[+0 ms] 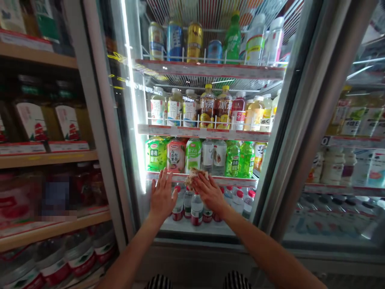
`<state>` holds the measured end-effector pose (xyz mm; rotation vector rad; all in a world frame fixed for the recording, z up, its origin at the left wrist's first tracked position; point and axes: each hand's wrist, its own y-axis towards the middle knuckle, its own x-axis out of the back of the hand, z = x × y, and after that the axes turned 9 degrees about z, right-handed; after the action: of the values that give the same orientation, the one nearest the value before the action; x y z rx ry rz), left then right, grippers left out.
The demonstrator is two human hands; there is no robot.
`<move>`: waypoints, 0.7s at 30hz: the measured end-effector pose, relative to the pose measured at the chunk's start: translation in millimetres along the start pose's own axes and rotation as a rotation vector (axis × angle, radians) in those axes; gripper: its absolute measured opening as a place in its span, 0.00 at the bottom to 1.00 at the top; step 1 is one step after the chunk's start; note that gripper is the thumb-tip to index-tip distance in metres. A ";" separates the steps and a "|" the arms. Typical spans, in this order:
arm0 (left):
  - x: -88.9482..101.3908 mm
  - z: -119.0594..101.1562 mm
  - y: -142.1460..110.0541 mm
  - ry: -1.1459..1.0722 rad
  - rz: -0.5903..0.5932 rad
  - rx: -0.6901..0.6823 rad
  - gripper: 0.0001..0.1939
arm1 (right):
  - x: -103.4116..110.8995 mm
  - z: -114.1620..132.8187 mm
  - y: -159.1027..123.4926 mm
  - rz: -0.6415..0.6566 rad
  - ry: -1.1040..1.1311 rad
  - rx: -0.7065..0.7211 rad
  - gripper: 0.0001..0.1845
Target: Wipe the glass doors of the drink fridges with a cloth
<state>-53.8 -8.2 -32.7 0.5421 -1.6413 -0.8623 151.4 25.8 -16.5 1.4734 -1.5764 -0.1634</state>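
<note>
My left hand [162, 194] is raised with its fingers stretched out and apart. It seems to lie flat against the glass door [120, 100] of a lit drinks fridge, in front of the lower shelves, and holds nothing. My right hand [209, 193] presses a crumpled, brownish cloth [195, 176] against the same glass, its fingers bent over it. Part of the cloth is hidden under the palm. Behind the hands stand water bottles [197, 210] with red caps on the bottom and green tea bottles [155, 154] one shelf higher.
Inside, a middle shelf [207, 131] carries bottled teas and juices, and the top one holds cans [195, 42] and bottles. A metal door frame [296, 132] rises on the right, beside another fridge door. Wooden shelves [45, 158] with bottles stand at the left.
</note>
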 end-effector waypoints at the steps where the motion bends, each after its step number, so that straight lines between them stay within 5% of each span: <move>1: 0.8 2.2 0.3 0.002 -0.002 0.006 0.29 | 1.4 -1.2 4.5 -0.004 0.006 -0.019 0.25; 5: 2.6 9.6 -0.4 0.030 -0.004 0.031 0.29 | 9.5 -5.6 29.9 -0.076 0.028 -0.244 0.25; 11: 3.6 26.8 -5.6 0.067 0.018 0.015 0.27 | -6.8 19.9 25.7 0.000 0.034 0.075 0.25; 17: 10.5 54.8 -5.1 0.073 0.004 0.078 0.28 | 2.7 18.5 61.1 -0.033 0.081 -0.161 0.26; 21: 12.0 71.5 -7.9 0.106 0.020 0.065 0.27 | -10.5 36.1 66.0 -0.035 0.055 0.008 0.24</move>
<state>-126.4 -4.1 -37.3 0.6052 -1.5796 -0.7553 78.1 35.0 1.1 1.4997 -1.5096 -0.1360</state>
